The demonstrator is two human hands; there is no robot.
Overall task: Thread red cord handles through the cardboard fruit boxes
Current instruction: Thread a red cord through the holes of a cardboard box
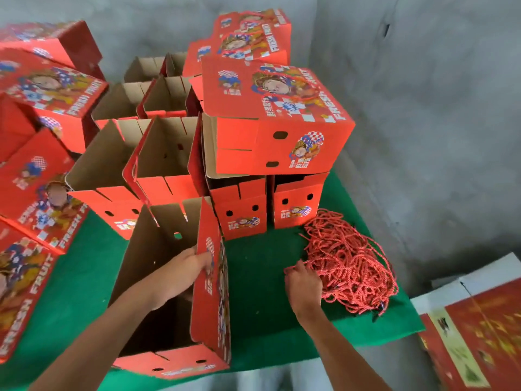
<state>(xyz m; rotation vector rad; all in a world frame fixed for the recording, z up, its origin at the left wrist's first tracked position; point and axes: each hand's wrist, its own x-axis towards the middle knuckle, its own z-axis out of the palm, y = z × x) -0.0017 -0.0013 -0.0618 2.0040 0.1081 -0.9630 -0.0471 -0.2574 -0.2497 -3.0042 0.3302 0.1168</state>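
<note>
Presently: left hand (188, 268) fingers curl over the upright flap of the open box (169, 292) (nearest table edge); right hand (303, 286) fingers pinch strands from the red cord pile (349, 266) on the green table (259, 277).

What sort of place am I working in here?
Probably a small packing workshop: stacks of open fruit boxes on a green table cover, a pile of red cords, bare concrete walls.

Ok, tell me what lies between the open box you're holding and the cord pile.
Only bare green table cover between the open box and cord pile, per the head view.
</note>
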